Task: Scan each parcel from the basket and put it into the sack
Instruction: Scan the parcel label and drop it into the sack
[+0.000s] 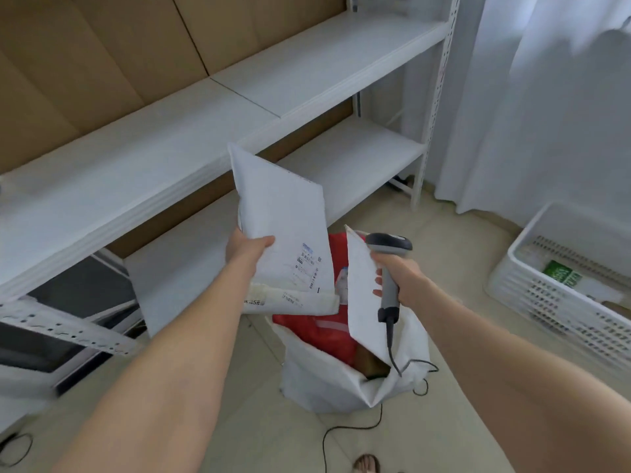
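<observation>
My left hand (246,250) grips the left edge of a flat white parcel (281,213) with a printed label, holding it tilted above the sack. The white sack (327,377) stands open on the floor below, with red parcels (319,332) inside. My right hand (397,279) holds a grey barcode scanner (389,254) by its handle, and its fingers also pinch the raised white edge of the sack (362,295). The scanner's head points left toward the parcel. The white slotted basket (553,302) sits on the floor at the right, with a green-labelled parcel (561,276) in it.
White metal shelving (239,107) with cardboard backing runs across the left and back. A white curtain (546,97) hangs at the right. The scanner's black cable (351,428) trails over the tiled floor. A foot (367,464) shows at the bottom edge.
</observation>
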A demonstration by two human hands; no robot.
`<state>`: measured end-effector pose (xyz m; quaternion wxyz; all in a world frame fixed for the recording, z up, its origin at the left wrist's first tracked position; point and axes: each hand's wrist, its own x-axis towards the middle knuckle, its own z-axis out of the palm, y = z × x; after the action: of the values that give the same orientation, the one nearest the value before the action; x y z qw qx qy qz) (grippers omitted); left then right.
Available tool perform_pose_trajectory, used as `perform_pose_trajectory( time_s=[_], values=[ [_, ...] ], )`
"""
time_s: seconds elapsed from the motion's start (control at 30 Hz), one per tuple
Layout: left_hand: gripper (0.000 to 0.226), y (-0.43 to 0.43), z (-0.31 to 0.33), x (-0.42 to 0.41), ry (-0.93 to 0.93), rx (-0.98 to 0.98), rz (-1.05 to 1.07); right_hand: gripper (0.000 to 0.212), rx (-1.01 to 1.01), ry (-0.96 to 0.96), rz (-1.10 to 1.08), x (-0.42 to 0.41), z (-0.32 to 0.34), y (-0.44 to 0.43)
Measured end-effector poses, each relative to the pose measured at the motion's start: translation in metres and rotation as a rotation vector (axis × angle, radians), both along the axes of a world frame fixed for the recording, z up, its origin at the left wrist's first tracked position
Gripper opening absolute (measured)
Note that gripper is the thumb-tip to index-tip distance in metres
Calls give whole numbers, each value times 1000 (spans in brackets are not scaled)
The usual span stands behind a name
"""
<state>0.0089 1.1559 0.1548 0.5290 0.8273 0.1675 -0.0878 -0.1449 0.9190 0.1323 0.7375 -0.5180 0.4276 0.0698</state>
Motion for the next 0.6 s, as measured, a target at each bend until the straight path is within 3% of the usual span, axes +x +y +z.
perform_pose_trajectory(
  time_s=[0.17, 0.37, 0.47, 0.6],
  values=[
    [67, 3, -49, 4, 140, -60, -20, 23, -41, 13, 10, -11, -42, 2],
    [59, 2, -107, 24, 512, -152, -213, 17, 24, 49, 0, 2, -80, 8],
    [72, -5, -146, 18, 548, -165, -243, 18, 48, 60, 91, 10, -100, 15],
    [51, -22, -178, 4, 458, -3, -252, 13, -32, 103, 155, 25, -119, 25]
  ],
)
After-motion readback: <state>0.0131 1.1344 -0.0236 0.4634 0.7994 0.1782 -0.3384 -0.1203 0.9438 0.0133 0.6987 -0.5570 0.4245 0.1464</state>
